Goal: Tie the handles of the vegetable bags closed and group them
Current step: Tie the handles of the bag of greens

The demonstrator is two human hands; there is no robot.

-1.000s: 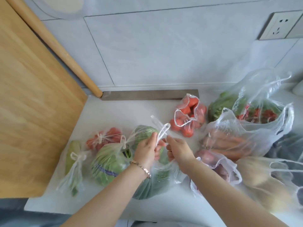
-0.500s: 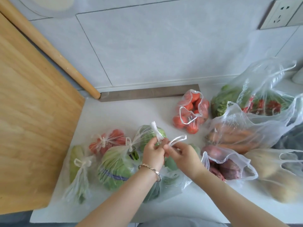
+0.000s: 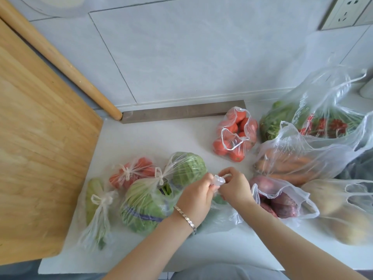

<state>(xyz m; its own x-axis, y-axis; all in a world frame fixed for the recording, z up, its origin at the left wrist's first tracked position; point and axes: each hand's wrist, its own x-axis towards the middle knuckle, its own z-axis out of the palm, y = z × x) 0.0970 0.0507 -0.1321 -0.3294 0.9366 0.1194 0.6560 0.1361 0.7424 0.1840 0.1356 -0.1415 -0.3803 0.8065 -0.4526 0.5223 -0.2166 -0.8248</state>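
Note:
My left hand (image 3: 196, 196) and my right hand (image 3: 235, 186) meet over a clear bag of dark green vegetables (image 3: 217, 216), both pinching its twisted handles (image 3: 220, 179) between them. To the left lie tied bags: red tomatoes (image 3: 133, 172), a round green cabbage (image 3: 188, 166), leafy greens (image 3: 143, 207) and a pale green gourd (image 3: 94, 201). To the right lie bags with untied handles: tomatoes (image 3: 235, 136), carrots (image 3: 290, 164), purple sweet potatoes (image 3: 280, 201), potatoes (image 3: 341, 211) and greens with red chillies (image 3: 314, 122).
A wooden cutting board (image 3: 40, 148) leans at the left, with a rolling pin (image 3: 60, 63) propped against the tiled wall. A wall socket (image 3: 345, 12) sits at the top right. The white counter (image 3: 161, 134) shows bare surface between the bags and the wall.
The handles stood up as loose loops a second ago; my hands have drawn them down into a small tight bunch between my fingers. The view has shifted slightly.

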